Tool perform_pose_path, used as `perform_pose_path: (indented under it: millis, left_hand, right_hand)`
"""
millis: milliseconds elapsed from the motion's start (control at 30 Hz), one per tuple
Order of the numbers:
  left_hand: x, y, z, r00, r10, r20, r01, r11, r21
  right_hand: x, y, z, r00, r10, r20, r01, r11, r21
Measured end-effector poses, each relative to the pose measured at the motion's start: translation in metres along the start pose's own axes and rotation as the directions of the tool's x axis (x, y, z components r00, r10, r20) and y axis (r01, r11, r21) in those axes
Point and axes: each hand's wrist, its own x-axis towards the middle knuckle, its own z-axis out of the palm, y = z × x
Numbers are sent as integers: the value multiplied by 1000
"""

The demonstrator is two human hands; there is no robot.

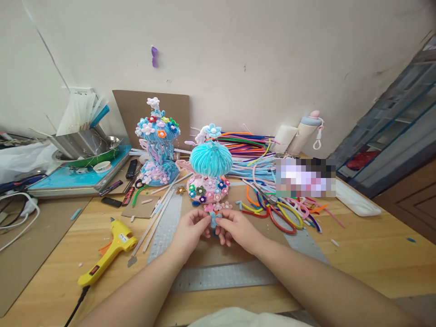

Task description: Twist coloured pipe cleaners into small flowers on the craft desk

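Observation:
Between my two hands is a small light-blue pipe-cleaner flower [213, 220]. My left hand [193, 225] pinches its left side with thumb and fingertips. On the other side, my right hand [236, 227] grips it the same way, the lower fingers curled beneath. Just behind my fingers lie several small pink flowers [226, 205]. Beyond them stands a jellyfish-shaped lamp with a turquoise fuzzy cap [211, 159] above a pink base [204, 188] covered in coloured flowers. Brown cardboard [218, 254] lies under my hands on a grey cutting mat [231, 278].
A yellow glue gun [111, 252] rests at the left, its cord running to the front. A finished-looking flowered lamp [158, 141] stands back left. Red-handled scissors [279, 218] and loose pipe cleaners [252, 154] lie to the right. A metal pot [81, 145] and a bottle [304, 134] stand behind.

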Motion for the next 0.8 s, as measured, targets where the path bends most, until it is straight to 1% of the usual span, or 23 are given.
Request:
perform_pose_path:
  millis: [100, 167, 233, 300, 333, 400, 467, 533, 567, 633, 800]
  left_hand:
    - [-1, 2, 2, 999, 29, 34, -30, 999, 18]
    - [-2, 4, 2, 998, 43, 43, -45, 997, 57]
    - [-3, 4, 2, 999, 48, 25, -51, 991, 122]
    - [-3, 3, 1, 997, 71, 11, -72, 975, 212]
    - [-4, 2, 0, 995, 97, 16, -97, 957, 274]
    - [-5, 1, -2, 986, 162, 48, -168, 896, 411]
    - [-6, 0, -3, 969, 230, 93, -242, 801, 548]
    - [-7, 0, -3, 954, 274, 124, -287, 712, 641]
    - [-7, 0, -3, 949, 286, 131, -298, 687, 663]
    - [-7, 1, -3, 948, 290, 134, -302, 675, 673]
    - [-7, 1, -4, 949, 276, 153, -307, 691, 654]
  right_hand:
    - [0, 0, 0, 1000, -11, -6, 11, 1000, -8]
    - [-1, 1, 0, 1000, -27, -9, 26, 996, -80]
    - [-2, 2, -1, 996, -90, -12, 84, 964, -251]
    - [-5, 2, -3, 984, -176, -3, 159, 891, -426]
    - [-6, 2, -4, 978, -209, 9, 187, 853, -487]
    - [-8, 2, -4, 969, -246, 28, 219, 798, -561]
    - [-9, 1, -4, 960, -276, 44, 244, 749, -616]
    - [-10, 0, -3, 946, -320, 57, 272, 685, -676]
    - [-11, -1, -3, 940, -336, 64, 282, 656, -700]
    - [-12, -3, -3, 935, -346, 79, 290, 615, -734]
    - [-14, -9, -5, 941, -316, 125, 298, 590, -750]
